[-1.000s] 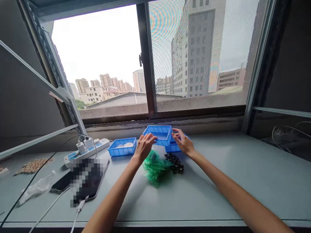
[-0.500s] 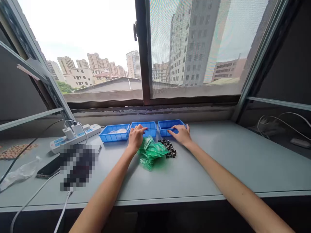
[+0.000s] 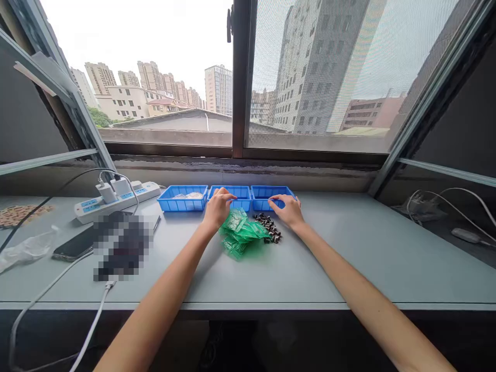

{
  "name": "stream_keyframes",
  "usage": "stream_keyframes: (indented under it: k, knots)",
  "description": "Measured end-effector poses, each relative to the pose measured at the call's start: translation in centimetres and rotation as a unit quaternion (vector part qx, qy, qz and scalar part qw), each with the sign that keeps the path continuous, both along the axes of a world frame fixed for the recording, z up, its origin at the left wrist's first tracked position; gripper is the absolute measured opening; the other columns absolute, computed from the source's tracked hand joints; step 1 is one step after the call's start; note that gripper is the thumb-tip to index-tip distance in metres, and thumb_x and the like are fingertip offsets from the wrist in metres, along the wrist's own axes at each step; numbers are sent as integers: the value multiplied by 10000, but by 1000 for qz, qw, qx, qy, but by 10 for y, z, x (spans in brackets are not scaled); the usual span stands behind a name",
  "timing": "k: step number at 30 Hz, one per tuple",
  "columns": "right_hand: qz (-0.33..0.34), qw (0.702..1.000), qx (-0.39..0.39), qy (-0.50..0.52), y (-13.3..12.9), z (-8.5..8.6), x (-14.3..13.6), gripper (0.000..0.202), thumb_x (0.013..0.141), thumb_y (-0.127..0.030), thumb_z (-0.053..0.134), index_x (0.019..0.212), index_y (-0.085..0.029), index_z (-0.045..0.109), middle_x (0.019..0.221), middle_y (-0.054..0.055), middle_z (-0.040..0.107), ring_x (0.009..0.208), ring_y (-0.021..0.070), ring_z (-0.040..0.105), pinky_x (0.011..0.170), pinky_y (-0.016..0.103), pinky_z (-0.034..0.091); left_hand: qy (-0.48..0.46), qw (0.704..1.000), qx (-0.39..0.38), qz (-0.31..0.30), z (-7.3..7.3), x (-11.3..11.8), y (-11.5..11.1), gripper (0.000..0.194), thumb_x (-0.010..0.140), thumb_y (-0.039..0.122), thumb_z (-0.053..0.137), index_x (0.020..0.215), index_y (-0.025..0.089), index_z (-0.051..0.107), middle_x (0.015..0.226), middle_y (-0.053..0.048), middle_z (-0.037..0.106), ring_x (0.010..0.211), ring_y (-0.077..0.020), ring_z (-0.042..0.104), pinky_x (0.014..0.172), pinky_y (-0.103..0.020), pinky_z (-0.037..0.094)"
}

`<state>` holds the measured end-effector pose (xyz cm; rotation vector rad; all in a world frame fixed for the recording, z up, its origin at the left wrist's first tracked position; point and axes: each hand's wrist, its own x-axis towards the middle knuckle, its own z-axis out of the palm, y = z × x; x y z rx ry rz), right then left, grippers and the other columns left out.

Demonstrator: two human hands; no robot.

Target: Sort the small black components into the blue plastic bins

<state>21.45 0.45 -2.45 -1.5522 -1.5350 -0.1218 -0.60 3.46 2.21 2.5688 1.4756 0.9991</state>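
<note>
My left hand [image 3: 218,207] hovers in front of the middle blue bin [image 3: 242,192], thumb and fingers drawn together; anything pinched there is too small to make out. At the front of the right blue bin [image 3: 260,192] is my right hand [image 3: 288,211], its thumb and forefinger tips nearly meeting in a curved pinch. Whether something sits between those tips cannot be seen. Below and between both hands lies a pile of green clear plastic bags [image 3: 245,231]. Small dark metallic parts [image 3: 271,227] are heaped against the pile's right side.
A left blue bin [image 3: 181,205] holds whitish packets. Further left are a white power strip [image 3: 120,199] with plugs and cables, a dark phone [image 3: 75,244], a pixelated item, a crumpled clear bag [image 3: 31,248] and small tan pieces [image 3: 23,214]. A window frame [image 3: 238,103] rises behind the desk.
The camera view has shifted slightly. My right thumb and forefinger have come closer together near the right bin. My left hand keeps its pinch by the middle bin.
</note>
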Motion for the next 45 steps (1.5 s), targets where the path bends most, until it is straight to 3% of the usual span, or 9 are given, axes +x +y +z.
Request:
stream_keyframes:
  k: [5,10,13,18,28,34,45]
  knots:
    - [-7,1000,7,1,-1,2,-1,253,746,-450,511,748,-245,659,823,38,694,870,256,598,958,539,283,-25,999,-8,25,3,1,-6,148,804,211,544,818,247,687,922,-35,607,962,-217,544,748,-306,466]
    - [-9,1000,14,8,-2,2,-2,242,729,-435,518,717,-236,657,821,47,692,867,257,596,951,527,305,-58,996,-34,52,2,3,-8,210,806,305,514,731,204,681,899,-46,611,812,-191,578,682,-289,465]
    - [-5,1000,18,11,-3,3,-1,246,736,-431,511,710,-235,656,841,54,688,894,263,590,943,518,317,-82,995,-38,36,1,3,-6,231,791,330,511,681,202,669,873,-45,611,762,-177,572,669,-283,467]
    - [-5,1000,18,9,-3,3,-1,226,730,-408,519,718,-234,664,860,56,681,907,265,582,934,509,326,-89,996,-31,8,1,3,-5,244,778,341,507,657,194,660,888,-56,598,813,-187,567,705,-290,478]
    - [-17,1000,-6,24,-5,8,-4,182,713,-364,555,714,-228,676,877,64,678,933,274,576,981,536,269,-112,993,-27,29,0,8,-2,216,764,328,531,731,173,679,898,-83,553,912,-215,542,723,-306,494]
    - [-41,998,5,50,-5,9,-7,205,719,-386,547,663,-229,666,886,67,676,966,293,554,986,595,215,-129,991,-46,11,-4,9,5,204,760,309,536,783,174,687,847,-61,566,802,-181,542,797,-329,480]
    - [-36,998,29,48,0,4,-4,191,699,-353,544,654,-218,671,846,61,680,890,265,573,959,549,277,-138,989,-46,-14,-5,8,4,195,751,293,531,768,169,679,813,-49,581,717,-157,548,756,-315,484]
